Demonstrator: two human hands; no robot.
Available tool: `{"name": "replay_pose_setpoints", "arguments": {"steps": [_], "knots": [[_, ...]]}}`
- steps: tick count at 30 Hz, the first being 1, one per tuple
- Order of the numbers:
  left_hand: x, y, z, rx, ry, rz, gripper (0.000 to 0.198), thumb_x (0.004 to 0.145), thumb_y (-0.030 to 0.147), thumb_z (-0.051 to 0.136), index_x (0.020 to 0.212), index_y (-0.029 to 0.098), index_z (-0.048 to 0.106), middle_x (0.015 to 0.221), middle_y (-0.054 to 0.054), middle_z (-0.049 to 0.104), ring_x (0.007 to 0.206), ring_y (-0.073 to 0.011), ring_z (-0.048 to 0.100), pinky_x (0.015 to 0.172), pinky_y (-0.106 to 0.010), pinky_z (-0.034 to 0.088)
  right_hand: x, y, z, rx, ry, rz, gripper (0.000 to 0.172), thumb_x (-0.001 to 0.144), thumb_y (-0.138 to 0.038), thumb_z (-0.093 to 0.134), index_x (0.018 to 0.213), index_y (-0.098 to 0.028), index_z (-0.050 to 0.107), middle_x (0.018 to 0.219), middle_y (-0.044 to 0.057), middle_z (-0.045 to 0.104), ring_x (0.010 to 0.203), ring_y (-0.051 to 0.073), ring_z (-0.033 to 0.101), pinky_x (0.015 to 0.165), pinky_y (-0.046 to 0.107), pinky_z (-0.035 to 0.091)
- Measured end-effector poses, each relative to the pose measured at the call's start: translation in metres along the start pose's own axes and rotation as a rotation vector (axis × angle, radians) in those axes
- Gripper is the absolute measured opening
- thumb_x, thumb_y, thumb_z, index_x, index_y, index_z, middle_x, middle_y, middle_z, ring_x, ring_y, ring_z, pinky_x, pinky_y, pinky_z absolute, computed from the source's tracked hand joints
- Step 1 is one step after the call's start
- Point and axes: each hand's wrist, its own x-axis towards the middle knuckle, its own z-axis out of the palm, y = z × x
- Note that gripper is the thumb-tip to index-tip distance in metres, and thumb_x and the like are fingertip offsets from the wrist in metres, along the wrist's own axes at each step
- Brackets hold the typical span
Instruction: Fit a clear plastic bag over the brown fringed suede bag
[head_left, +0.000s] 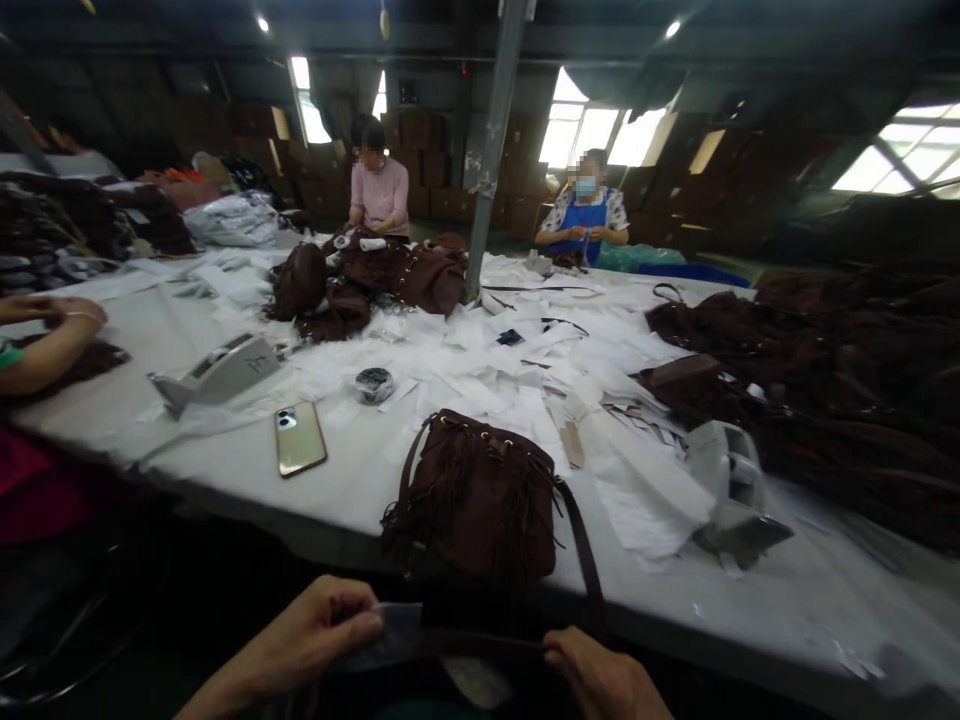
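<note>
In the head view, my left hand (pixel 319 630) is closed at the lower middle, thumb and finger pinching a piece of translucent film (pixel 403 620). A dark brown strap (pixel 480 643) stretches from the film toward my right hand (pixel 600 675), whose closed fingers grip its other end. Both hands are in front of the table edge, below a dark brown fringed handbag (pixel 484 490). The bag rests on the near edge, with gold eyelets along its top and its shoulder strap (pixel 581 540) hanging over the edge. Shadow hides what lies beneath my hands.
A phone (pixel 300 440) and a tape dispenser (pixel 221 372) lie left of the bag; another dispenser (pixel 731 490) stands right. White paper sheets (pixel 465 350) cover the middle. Brown bags (pixel 847 390) pile up right. A pole (pixel 495 150) rises mid-table. Two people work opposite; another person's arms (pixel 56 335) show left.
</note>
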Motion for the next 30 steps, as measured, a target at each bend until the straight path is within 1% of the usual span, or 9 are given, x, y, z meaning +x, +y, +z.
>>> {"name": "replay_pose_setpoints", "arguments": {"steps": [3, 8, 11, 15, 18, 20, 25, 28, 30], "knots": [[-0.006, 0.008, 0.003, 0.077, 0.002, -0.002, 0.035, 0.083, 0.046, 0.053, 0.076, 0.013, 0.062, 0.065, 0.004, 0.046, 0.061, -0.01, 0.04, 0.053, -0.019, 0.028, 0.014, -0.008, -0.019, -0.064, -0.041, -0.024, 0.028, 0.096, -0.019, 0.029, 0.089, -0.021, 0.056, 0.073, 0.001, 0.063, 0.062, 0.014, 0.062, 0.055, 0.022, 0.039], [0.002, 0.045, 0.021, 0.186, 0.004, 0.108, 0.026, 0.084, 0.037, 0.054, 0.077, 0.013, 0.064, 0.063, 0.004, 0.049, 0.06, -0.0098, 0.042, 0.053, -0.019, 0.03, 0.06, -0.065, -0.032, -0.075, -0.197, -0.229, 0.016, 0.087, -0.009, 0.044, 0.085, -0.019, 0.057, 0.073, 0.0, 0.061, 0.06, 0.013, 0.057, 0.055, 0.023, 0.037], [0.001, 0.064, 0.015, 0.242, 0.018, 0.204, 0.025, 0.084, 0.034, 0.053, 0.078, 0.013, 0.065, 0.063, 0.002, 0.054, 0.06, -0.0107, 0.045, 0.054, -0.019, 0.032, 0.073, -0.085, -0.032, -0.073, -0.235, -0.289, 0.021, 0.079, -0.004, 0.049, 0.092, -0.018, 0.057, 0.079, 0.001, 0.061, 0.067, 0.015, 0.057, 0.058, 0.023, 0.04], [-0.013, 0.058, -0.021, 0.4, 0.205, 0.2, 0.03, 0.088, 0.039, 0.05, 0.077, 0.015, 0.065, 0.068, 0.0, 0.06, 0.066, -0.0133, 0.052, 0.059, -0.019, 0.036, 0.059, -0.058, -0.045, -0.015, -0.169, -0.188, 0.055, 0.072, 0.007, 0.04, 0.119, -0.019, 0.049, 0.095, 0.004, 0.062, 0.082, 0.015, 0.06, 0.071, 0.022, 0.045], [-0.014, 0.043, -0.047, 0.395, 0.283, 0.171, 0.031, 0.084, 0.043, 0.054, 0.075, 0.017, 0.066, 0.067, 0.0, 0.062, 0.064, -0.0136, 0.051, 0.057, -0.019, 0.037, 0.043, -0.03, -0.072, -0.069, -0.062, -0.08, 0.055, 0.074, 0.008, 0.038, 0.121, -0.019, 0.048, 0.096, 0.005, 0.061, 0.084, 0.016, 0.06, 0.071, 0.023, 0.045], [-0.006, 0.043, -0.052, 0.38, 0.269, 0.191, 0.032, 0.083, 0.045, 0.055, 0.073, 0.017, 0.065, 0.064, 0.001, 0.06, 0.061, -0.0127, 0.05, 0.055, -0.018, 0.036, 0.045, -0.026, -0.094, -0.162, -0.006, -0.056, 0.052, 0.075, 0.008, 0.04, 0.118, -0.019, 0.05, 0.091, 0.004, 0.061, 0.078, 0.015, 0.06, 0.066, 0.023, 0.044], [0.027, 0.099, -0.035, 0.36, 0.177, 0.282, 0.036, 0.087, 0.046, 0.048, 0.081, 0.014, 0.065, 0.066, 0.0, 0.057, 0.062, -0.0123, 0.048, 0.056, -0.019, 0.037, 0.09, -0.062, -0.131, -0.395, 0.024, -0.194, 0.036, 0.082, 0.001, 0.045, 0.112, -0.018, 0.052, 0.084, 0.002, 0.058, 0.065, 0.013, 0.057, 0.054, 0.022, 0.036], [0.042, 0.138, -0.033, 0.365, 0.167, 0.355, 0.03, 0.086, 0.041, 0.049, 0.093, 0.016, 0.065, 0.072, 0.0, 0.059, 0.067, -0.0133, 0.05, 0.06, -0.021, 0.038, 0.118, -0.082, -0.134, -0.371, 0.028, -0.31, 0.023, 0.086, -0.005, 0.045, 0.104, -0.017, 0.053, 0.085, 0.002, 0.058, 0.065, 0.013, 0.055, 0.053, 0.022, 0.037], [0.046, 0.152, -0.041, 0.395, 0.185, 0.379, 0.026, 0.086, 0.036, 0.051, 0.094, 0.016, 0.065, 0.072, 0.001, 0.059, 0.066, -0.013, 0.049, 0.061, -0.021, 0.038, 0.127, -0.082, -0.132, -0.272, 0.062, -0.344, 0.027, 0.086, -0.005, 0.044, 0.109, -0.017, 0.052, 0.091, 0.004, 0.06, 0.073, 0.014, 0.057, 0.06, 0.022, 0.041]]}}
